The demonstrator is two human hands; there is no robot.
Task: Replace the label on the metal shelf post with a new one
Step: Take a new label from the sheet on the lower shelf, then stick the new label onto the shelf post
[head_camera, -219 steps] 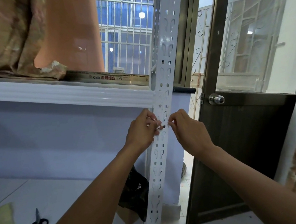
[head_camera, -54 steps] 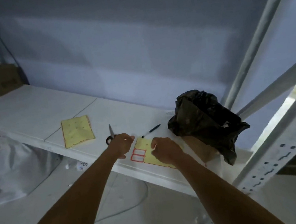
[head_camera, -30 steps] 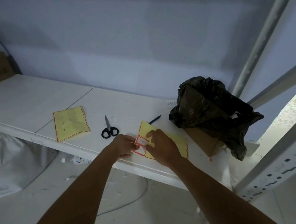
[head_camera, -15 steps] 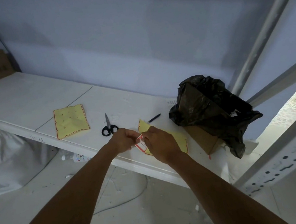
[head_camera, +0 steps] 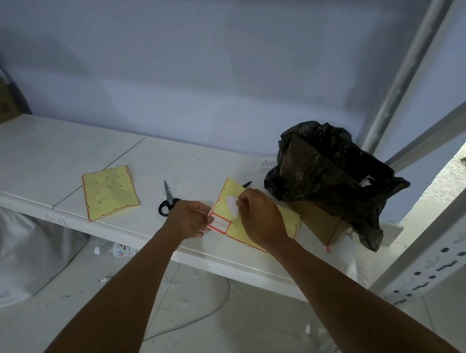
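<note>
**Fresh label coming off the sheet**

Lifted now: a white label (head_camera: 232,207) is peeling up from the yellow backing sheet (head_camera: 286,219), pinched in the right hand (head_camera: 256,213), where half a second ago both hands sat bunched over it. Left hand (head_camera: 189,218) clamps the sheet's red-bordered corner, low over the shelf (head_camera: 45,153). Judging by this, sticking comes next; the perforated metal shelf post (head_camera: 454,248) waits well apart, lower right. Whether the label is fully free, the fingers hide. Any old label isn't visible.
</note>
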